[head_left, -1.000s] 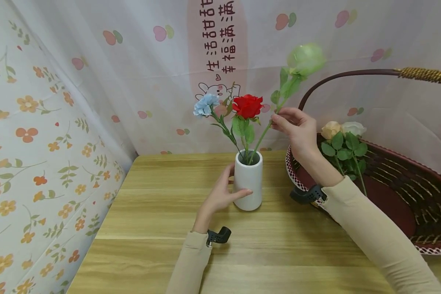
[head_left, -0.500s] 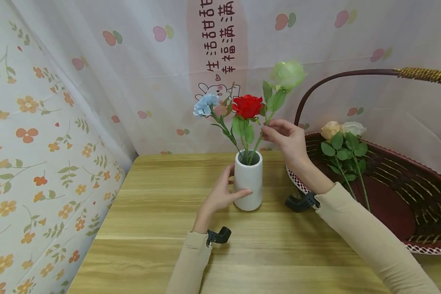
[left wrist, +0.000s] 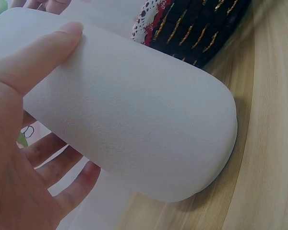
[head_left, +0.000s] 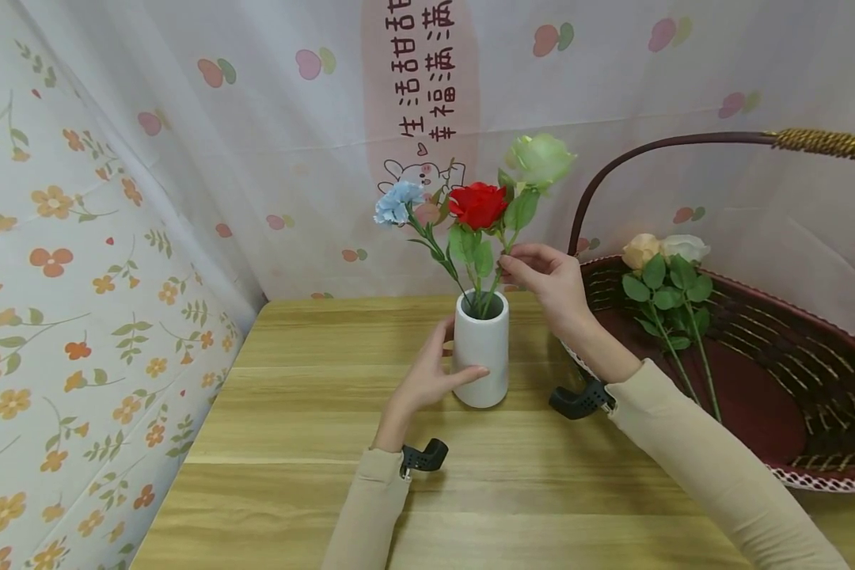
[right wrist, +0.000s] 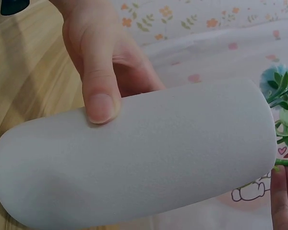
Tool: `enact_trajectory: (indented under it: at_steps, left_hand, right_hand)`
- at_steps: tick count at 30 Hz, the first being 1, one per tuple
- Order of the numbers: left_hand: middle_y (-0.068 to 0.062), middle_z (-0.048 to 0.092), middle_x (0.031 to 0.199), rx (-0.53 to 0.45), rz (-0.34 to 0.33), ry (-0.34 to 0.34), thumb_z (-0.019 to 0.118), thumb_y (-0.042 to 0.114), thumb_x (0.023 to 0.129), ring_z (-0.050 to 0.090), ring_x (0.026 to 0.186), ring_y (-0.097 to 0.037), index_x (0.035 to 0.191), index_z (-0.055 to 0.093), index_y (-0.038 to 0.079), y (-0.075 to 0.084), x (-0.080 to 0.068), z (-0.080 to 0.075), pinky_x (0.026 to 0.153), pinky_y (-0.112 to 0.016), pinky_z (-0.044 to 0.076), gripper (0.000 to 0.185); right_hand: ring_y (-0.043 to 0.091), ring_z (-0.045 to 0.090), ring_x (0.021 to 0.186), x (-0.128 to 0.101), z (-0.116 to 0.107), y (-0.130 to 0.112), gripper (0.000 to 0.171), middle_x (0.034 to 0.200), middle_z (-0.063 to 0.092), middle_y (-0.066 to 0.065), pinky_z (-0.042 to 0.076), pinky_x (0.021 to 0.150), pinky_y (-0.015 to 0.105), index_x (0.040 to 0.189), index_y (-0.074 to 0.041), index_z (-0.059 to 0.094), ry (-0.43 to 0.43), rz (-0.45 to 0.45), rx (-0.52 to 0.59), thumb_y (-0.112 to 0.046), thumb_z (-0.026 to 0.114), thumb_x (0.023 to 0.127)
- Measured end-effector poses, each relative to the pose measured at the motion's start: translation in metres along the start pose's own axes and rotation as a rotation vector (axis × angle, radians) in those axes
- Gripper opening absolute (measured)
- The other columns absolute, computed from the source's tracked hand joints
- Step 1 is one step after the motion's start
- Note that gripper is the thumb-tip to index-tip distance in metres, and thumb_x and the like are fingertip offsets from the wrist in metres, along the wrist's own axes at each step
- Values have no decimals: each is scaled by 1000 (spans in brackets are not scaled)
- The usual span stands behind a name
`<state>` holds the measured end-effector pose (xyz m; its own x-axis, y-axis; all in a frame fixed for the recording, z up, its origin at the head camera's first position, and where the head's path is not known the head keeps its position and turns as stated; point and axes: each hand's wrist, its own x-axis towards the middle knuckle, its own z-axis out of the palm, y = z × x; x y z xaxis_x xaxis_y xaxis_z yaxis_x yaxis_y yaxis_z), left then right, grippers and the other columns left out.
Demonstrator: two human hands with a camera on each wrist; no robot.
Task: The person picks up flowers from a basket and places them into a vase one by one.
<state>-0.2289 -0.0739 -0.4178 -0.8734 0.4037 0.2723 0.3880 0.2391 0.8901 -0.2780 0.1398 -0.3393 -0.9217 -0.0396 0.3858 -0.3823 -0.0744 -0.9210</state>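
A white vase (head_left: 481,356) stands upright on the wooden table. My left hand (head_left: 427,376) grips its left side, thumb across the front and fingers behind, as the left wrist view of the vase (left wrist: 134,105) also shows. Between thumb and fingertips my right hand (head_left: 552,285) pinches the stem of a pale green rose (head_left: 540,161), just above the vase's rim; the stem's lower end is inside the vase, out of sight. A red rose (head_left: 478,206) and a light blue carnation (head_left: 399,203) also stand in the vase, the carnation leaning left.
At the right sits a dark woven basket (head_left: 762,396) with a tall arched handle (head_left: 684,142). In it lie a peach rose (head_left: 641,252) and a white rose (head_left: 686,248) with green leaves. A printed curtain (head_left: 292,158) hangs behind the table (head_left: 292,491).
My right hand has moved down and left, lowering the green rose toward the red one and deeper into the vase. The left hand has stayed still on the vase.
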Motion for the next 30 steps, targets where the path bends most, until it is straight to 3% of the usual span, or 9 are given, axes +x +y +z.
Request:
enact_trajectory:
  at_steps: [2, 6, 13, 16, 21, 30]
  left_hand:
    - [-21, 44, 145, -3, 0, -6, 80, 8, 87, 43, 133, -38, 152, 30, -1, 8, -2, -2, 106, -60, 40, 83]
    - [-21, 44, 144, 5, 0, -8, 80, 8, 86, 44, 132, -37, 152, 31, -1, 6, 0, -2, 106, -60, 40, 82]
    - [-16, 42, 148, 15, -7, 1, 82, 12, 86, 42, 135, -35, 155, 28, 7, -28, 8, 4, 107, -59, 39, 88]
    - [-11, 44, 147, 19, -3, 1, 83, 17, 86, 43, 134, -30, 155, 29, 11, -34, 9, 4, 107, -57, 40, 88]
    - [-7, 45, 146, 18, 8, 3, 84, 22, 86, 44, 132, -23, 154, 32, 13, -34, 9, 3, 106, -54, 42, 86]
    - [-5, 46, 144, 39, 3, 3, 83, 32, 85, 45, 132, -22, 153, 32, 14, -34, 8, 3, 105, -49, 44, 86]
  right_hand:
    - [13, 72, 76, 0, 0, 1, 20, 87, 73, -1, 60, 74, 30, 108, 9, 66, -5, 0, 2, -6, 70, 95]
    - [12, 72, 76, -2, 0, 3, 23, 87, 72, -3, 60, 76, 28, 110, 11, 65, -15, 4, -32, -6, 70, 95]
    - [11, 72, 77, -3, 1, 9, 22, 88, 72, -4, 58, 81, 26, 110, 10, 65, -39, 25, -34, -5, 70, 95]
    - [11, 72, 77, -4, 2, 12, 21, 87, 72, -4, 58, 81, 27, 111, 11, 65, -37, 31, -25, -3, 70, 94]
    - [11, 70, 79, -5, 4, 12, 24, 88, 72, -5, 57, 84, 26, 112, 11, 66, -27, 31, -44, -3, 71, 94]
    - [11, 66, 92, -8, 5, 20, 33, 92, 73, -7, 50, 88, 24, 114, 9, 68, -8, 99, -102, -15, 76, 93]
